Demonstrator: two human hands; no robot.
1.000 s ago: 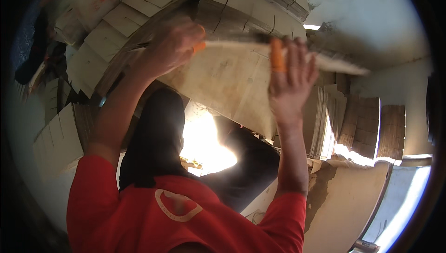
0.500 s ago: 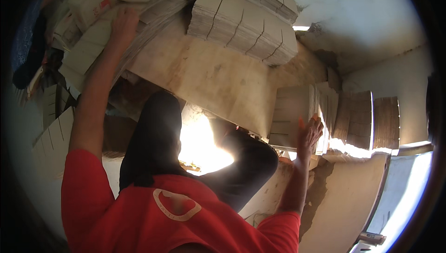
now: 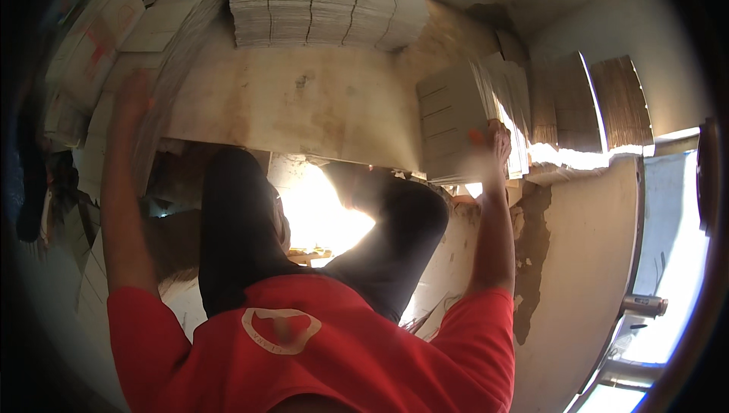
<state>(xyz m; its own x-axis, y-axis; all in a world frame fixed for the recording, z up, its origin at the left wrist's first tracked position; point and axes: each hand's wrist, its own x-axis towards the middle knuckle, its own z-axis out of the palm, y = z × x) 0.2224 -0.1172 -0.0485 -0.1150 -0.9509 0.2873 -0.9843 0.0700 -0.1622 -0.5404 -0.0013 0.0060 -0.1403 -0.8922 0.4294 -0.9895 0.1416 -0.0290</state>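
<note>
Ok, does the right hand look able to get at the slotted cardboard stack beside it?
Likely yes: the right hand is at the right edge of the cardboard stack, with nothing visible between them. Blur hides whether it grips.

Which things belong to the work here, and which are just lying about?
Likely in use:
left cardboard pile, by the blurred left hand
upright cardboard sheets, at the right hand
slotted cardboard stack
worktop

Likely just lying about:
metallic cylinder, far right
dark object, right edge, unclear
</note>
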